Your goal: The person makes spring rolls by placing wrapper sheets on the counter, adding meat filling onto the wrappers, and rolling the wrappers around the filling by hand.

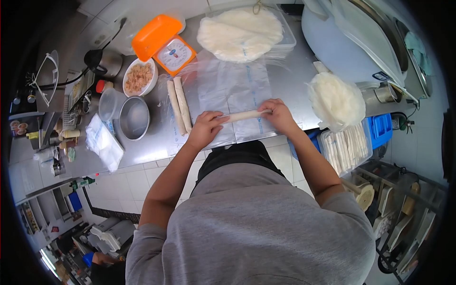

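Shiny steel desk (pixel 294 90): slim off-white cylindrical roll (pixel 244 115) over clear plastic sheet (pixel 235 90), near side, long axis left-right. Left hand (pixel 207 128), right hand (pixel 278 114) equally near: fingers curled, gripping opposite ends.

From afar I see one food roll (pixel 243 116) near the front edge of the table (pixel 293 90) — two rolls (pixel 178 107) left of it, the dial scale (pixel 175 53) behind those.

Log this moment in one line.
left hand: on long pale cylindrical roll | right hand: on same roll | beneath: clear plastic sheet
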`<state>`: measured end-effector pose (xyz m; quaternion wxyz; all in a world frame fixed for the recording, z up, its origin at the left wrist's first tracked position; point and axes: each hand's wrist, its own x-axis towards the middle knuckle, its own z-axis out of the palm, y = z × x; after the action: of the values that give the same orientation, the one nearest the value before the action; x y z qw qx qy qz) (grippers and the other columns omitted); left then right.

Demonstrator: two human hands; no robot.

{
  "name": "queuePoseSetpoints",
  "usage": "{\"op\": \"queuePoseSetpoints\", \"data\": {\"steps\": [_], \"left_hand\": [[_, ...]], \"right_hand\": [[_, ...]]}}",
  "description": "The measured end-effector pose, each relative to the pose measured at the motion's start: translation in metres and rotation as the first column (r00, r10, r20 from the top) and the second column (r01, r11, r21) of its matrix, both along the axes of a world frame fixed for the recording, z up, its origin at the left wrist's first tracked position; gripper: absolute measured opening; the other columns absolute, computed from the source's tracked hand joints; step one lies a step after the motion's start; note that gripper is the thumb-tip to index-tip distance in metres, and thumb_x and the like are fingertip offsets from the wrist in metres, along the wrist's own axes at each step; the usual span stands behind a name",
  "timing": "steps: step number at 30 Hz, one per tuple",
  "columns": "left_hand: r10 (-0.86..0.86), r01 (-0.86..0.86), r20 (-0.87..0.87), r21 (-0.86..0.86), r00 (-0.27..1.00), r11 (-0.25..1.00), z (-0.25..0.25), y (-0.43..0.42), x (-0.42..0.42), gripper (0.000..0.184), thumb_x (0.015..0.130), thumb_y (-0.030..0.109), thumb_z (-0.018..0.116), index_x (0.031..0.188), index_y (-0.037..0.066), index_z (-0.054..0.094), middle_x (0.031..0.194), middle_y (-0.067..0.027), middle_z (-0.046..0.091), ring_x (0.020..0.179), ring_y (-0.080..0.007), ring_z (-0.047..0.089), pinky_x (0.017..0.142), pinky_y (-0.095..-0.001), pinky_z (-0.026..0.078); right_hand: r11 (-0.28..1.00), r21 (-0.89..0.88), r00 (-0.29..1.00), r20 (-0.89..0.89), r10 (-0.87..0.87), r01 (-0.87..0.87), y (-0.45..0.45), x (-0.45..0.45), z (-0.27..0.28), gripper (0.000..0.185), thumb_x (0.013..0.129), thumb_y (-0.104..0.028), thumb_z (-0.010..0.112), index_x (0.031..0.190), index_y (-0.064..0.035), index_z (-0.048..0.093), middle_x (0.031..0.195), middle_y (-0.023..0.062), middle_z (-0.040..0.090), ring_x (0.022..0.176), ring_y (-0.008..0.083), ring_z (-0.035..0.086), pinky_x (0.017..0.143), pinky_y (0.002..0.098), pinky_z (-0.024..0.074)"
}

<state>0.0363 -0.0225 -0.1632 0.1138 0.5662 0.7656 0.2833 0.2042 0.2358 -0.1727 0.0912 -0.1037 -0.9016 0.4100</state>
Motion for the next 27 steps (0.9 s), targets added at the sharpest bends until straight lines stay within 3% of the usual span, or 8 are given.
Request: {"op": "queuePoseSetpoints", "data": {"steps": [3, 7, 13, 15, 17, 20, 23, 27], "left_hand": [[0.059, -0.057, -0.026, 0.058, 0.998, 0.997, 0.007, -0.013, 0.018, 0.054, 0.073, 0.022, 0.078, 0.124, 0.014, 0.061, 0.132, -0.014, 0.052, 0.121, -0.0347, 0.049, 0.102, -0.0431, 0.037], [0.007, -0.011, -0.126, -0.031, 0.992, 0.999, 0.011, -0.035, 0.027, 0.036, 0.075, 0.023, 0.076, 0.107, 0.009, 0.067, 0.133, -0.0129, 0.051, 0.122, -0.0342, 0.048, 0.102, -0.0435, 0.036], [0.229, -0.245, 0.13, 0.117, 0.965, 0.963, -0.009, -0.02, 0.005, 0.015, 0.081, 0.013, 0.072, 0.092, 0.005, 0.065, 0.101, -0.0108, 0.067, 0.096, -0.0292, 0.063, 0.087, -0.0382, 0.047], [0.422, -0.416, 0.26, -0.08, 0.869, 0.906, -0.008, -0.009, -0.004, 0.013, 0.083, 0.012, 0.069, 0.093, 0.004, 0.065, 0.091, -0.0096, 0.068, 0.085, -0.0243, 0.064, 0.079, -0.0342, 0.049], [0.505, -0.497, 0.299, -0.109, 0.81, 0.861, -0.015, 0.001, -0.015, 0.014, 0.086, 0.014, 0.068, 0.093, 0.003, 0.064, 0.078, -0.0074, 0.068, 0.07, -0.0162, 0.062, 0.067, -0.0288, 0.049], [0.552, -0.473, 0.309, -0.295, 0.775, 0.83, -0.01, 0.016, -0.026, 0.017, 0.083, 0.014, 0.069, 0.095, 0.004, 0.064, 0.087, -0.0088, 0.066, 0.078, -0.0209, 0.063, 0.072, -0.0322, 0.049], [0.484, -0.485, -0.137, 0.035, 0.864, 0.874, -0.006, 0.026, -0.018, 0.023, 0.079, 0.013, 0.071, 0.099, 0.007, 0.063, 0.099, -0.0098, 0.062, 0.091, -0.0265, 0.061, 0.08, -0.0352, 0.047], [0.119, -0.127, -0.288, -0.009, 0.95, 0.992, 0.019, 0.021, -0.009, 0.026, 0.077, 0.014, 0.072, 0.1, 0.009, 0.062, 0.108, -0.0111, 0.059, 0.107, -0.0327, 0.053, 0.092, -0.0443, 0.04]], "right_hand": [[0.985, -0.065, 0.969, -0.183, -0.166, 0.157, -0.01, 0.012, 0.022, 0.028, 0.07, -0.002, 0.074, 0.096, -0.0086, 0.066, 0.1, 0.0089, 0.062, 0.101, 0.0301, 0.055, 0.087, 0.0369, 0.0461], [0.981, -0.097, 0.971, -0.157, -0.181, 0.167, -0.003, 0.034, 0.029, 0.025, 0.071, -0.005, 0.076, 0.094, -0.008, 0.065, 0.104, 0.0076, 0.061, 0.098, 0.0255, 0.057, 0.083, 0.0336, 0.0462], [0.943, -0.261, 0.961, -0.129, -0.245, 0.206, -0.008, 0.027, 0.049, 0.018, 0.073, -0.007, 0.073, 0.089, -0.0081, 0.064, 0.095, 0.0074, 0.062, 0.091, 0.0266, 0.06, 0.081, 0.0362, 0.0483], [0.957, -0.279, 0.979, -0.16, -0.125, 0.076, -0.019, 0.022, 0.058, 0.015, 0.075, -0.008, 0.072, 0.088, -0.0078, 0.064, 0.095, 0.0077, 0.063, 0.089, 0.0264, 0.061, 0.08, 0.0364, 0.0486], [0.995, -0.063, 0.985, -0.158, 0.067, -0.078, -0.031, 0.011, 0.05, 0.015, 0.076, -0.008, 0.071, 0.089, -0.0071, 0.064, 0.097, 0.0078, 0.063, 0.092, 0.0271, 0.061, 0.082, 0.0375, 0.0477], [0.951, 0.289, 0.971, -0.173, 0.162, -0.107, -0.037, -0.01, 0.036, 0.025, 0.076, -0.009, 0.069, 0.1, -0.0066, 0.062, 0.099, 0.0082, 0.062, 0.098, 0.0288, 0.058, 0.087, 0.0401, 0.0444], [0.891, 0.455, 0.984, -0.15, 0.094, -0.016, -0.03, -0.026, 0.025, 0.031, 0.075, -0.009, 0.07, 0.104, -0.0073, 0.06, 0.097, 0.009, 0.062, 0.099, 0.0295, 0.057, 0.088, 0.0406, 0.0437], [0.941, 0.307, 0.99, 0.069, 0.125, -0.14, -0.019, -0.024, 0.011, 0.028, 0.074, -0.007, 0.07, 0.1, -0.008, 0.058, 0.094, 0.0105, 0.061, 0.096, 0.0312, 0.058, 0.084, 0.041, 0.0455]]}}
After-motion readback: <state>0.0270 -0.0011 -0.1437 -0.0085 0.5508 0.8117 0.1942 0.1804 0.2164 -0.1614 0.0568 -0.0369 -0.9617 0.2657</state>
